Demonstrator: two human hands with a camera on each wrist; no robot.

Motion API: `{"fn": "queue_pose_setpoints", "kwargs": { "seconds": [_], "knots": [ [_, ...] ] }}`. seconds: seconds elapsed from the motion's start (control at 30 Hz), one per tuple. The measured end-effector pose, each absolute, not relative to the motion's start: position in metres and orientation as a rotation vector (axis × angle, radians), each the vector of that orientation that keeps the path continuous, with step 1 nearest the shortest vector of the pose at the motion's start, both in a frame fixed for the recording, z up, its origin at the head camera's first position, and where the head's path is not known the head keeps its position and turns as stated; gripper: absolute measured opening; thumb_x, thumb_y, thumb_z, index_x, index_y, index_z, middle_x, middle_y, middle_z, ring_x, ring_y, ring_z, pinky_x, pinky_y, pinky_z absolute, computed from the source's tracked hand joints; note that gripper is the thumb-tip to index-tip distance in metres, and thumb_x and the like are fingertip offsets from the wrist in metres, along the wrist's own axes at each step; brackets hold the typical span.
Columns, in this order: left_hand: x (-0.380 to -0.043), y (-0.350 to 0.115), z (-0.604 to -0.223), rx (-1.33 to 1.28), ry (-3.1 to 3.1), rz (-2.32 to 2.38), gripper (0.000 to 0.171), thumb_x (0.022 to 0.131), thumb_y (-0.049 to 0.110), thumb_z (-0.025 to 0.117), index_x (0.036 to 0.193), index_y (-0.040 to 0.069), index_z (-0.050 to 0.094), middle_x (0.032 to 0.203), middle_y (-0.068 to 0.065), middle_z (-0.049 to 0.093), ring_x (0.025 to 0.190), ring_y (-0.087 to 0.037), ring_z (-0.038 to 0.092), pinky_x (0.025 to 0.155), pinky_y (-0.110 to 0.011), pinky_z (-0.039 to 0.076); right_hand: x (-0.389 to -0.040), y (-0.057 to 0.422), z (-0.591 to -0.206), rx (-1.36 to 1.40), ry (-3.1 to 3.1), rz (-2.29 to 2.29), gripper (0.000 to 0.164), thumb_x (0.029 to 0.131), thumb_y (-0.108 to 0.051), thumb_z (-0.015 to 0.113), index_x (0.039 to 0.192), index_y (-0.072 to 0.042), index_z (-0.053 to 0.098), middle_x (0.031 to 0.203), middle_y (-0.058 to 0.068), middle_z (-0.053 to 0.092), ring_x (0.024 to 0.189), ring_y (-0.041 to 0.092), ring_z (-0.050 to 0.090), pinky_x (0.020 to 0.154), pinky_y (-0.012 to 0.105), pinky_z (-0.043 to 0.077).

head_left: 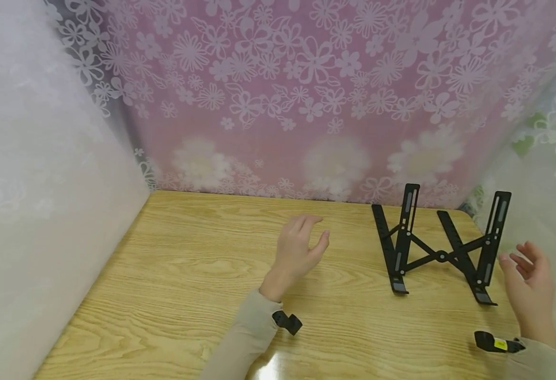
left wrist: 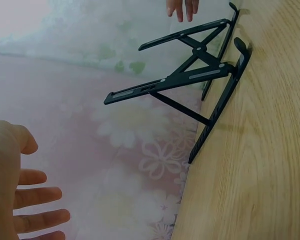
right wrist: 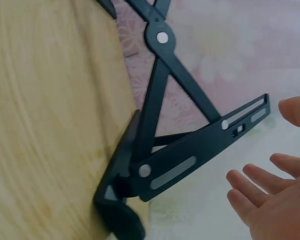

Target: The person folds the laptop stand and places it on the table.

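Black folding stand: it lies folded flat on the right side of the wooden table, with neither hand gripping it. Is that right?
Not quite: the head view shows the black folding stand opened up, not folded flat. It does sit on the right side of the wooden table, and neither the left hand nor the right hand grips it.

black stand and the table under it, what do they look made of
Black stand: probably coated metal, though hard plastic is possible; its slim bars are evenly dark and matte. Its round pivots are pale, like metal rivets; its dull grey strips may be rubber. Table: wood or wood-look laminate, with yellowish grain and a glossy reflection.
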State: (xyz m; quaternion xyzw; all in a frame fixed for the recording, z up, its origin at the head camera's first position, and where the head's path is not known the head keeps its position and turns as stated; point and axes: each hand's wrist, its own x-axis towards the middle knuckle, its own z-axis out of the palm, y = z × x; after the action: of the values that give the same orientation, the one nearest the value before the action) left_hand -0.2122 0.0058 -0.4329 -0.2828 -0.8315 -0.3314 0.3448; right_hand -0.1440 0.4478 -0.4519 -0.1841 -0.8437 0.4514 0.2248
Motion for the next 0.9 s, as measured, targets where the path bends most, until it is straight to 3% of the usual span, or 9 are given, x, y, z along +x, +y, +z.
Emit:
{"fn": "queue_pose_setpoints", "kwargs": {
  "seconds": [0.13, 0.33, 0.7, 0.9],
  "knots": [
    [-0.215, 0.015, -0.436, -0.756, -2.193, -0.874, 0.027, 0.094, 0.024, 0.063, 0.113, 0.005, 0.068, 0.108, -0.006, 0.069, 0.103, -0.023, 0.064, 0.091, -0.037, 0.052, -0.142, 0.456, -0.464, -0.453, -2.376, 1.223, 0.063, 0.103, -0.023, 0.05, 0.158, -0.017, 0.021, 0.155, -0.002, 0.033, 0.126, -0.005, 0.039, 0.089, -0.002, 0.031],
    [-0.216, 0.034, -0.442, -0.765, -2.267, -0.767, 0.027, 0.095, 0.029, 0.062, 0.114, 0.01, 0.068, 0.109, -0.004, 0.068, 0.104, -0.022, 0.063, 0.087, -0.038, 0.053, -0.141, 0.455, -0.475, -0.43, -2.426, 1.241, 0.065, 0.104, -0.027, 0.049, 0.159, -0.015, 0.017, 0.157, 0.001, 0.031, 0.124, -0.008, 0.038, 0.088, -0.002, 0.031],
    [-0.207, 0.07, -0.452, -0.806, -2.38, -0.641, 0.03, 0.098, 0.035, 0.056, 0.118, 0.014, 0.066, 0.114, 0.001, 0.066, 0.102, -0.016, 0.062, 0.082, -0.028, 0.051, -0.142, 0.455, -0.49, -0.505, -2.475, 1.302, 0.067, 0.104, -0.036, 0.045, 0.16, -0.017, 0.013, 0.161, 0.004, 0.024, 0.133, 0.002, 0.033, 0.082, 0.0, 0.032],
    [-0.202, 0.089, -0.463, -0.811, -2.516, -0.628, 0.032, 0.101, 0.037, 0.051, 0.122, 0.017, 0.063, 0.118, 0.004, 0.064, 0.105, -0.014, 0.059, 0.083, -0.027, 0.047, -0.144, 0.453, -0.493, -0.54, -2.499, 1.313, 0.068, 0.104, -0.037, 0.043, 0.16, -0.015, 0.011, 0.162, 0.013, 0.02, 0.136, 0.008, 0.033, 0.079, 0.001, 0.034]
  ]
}}
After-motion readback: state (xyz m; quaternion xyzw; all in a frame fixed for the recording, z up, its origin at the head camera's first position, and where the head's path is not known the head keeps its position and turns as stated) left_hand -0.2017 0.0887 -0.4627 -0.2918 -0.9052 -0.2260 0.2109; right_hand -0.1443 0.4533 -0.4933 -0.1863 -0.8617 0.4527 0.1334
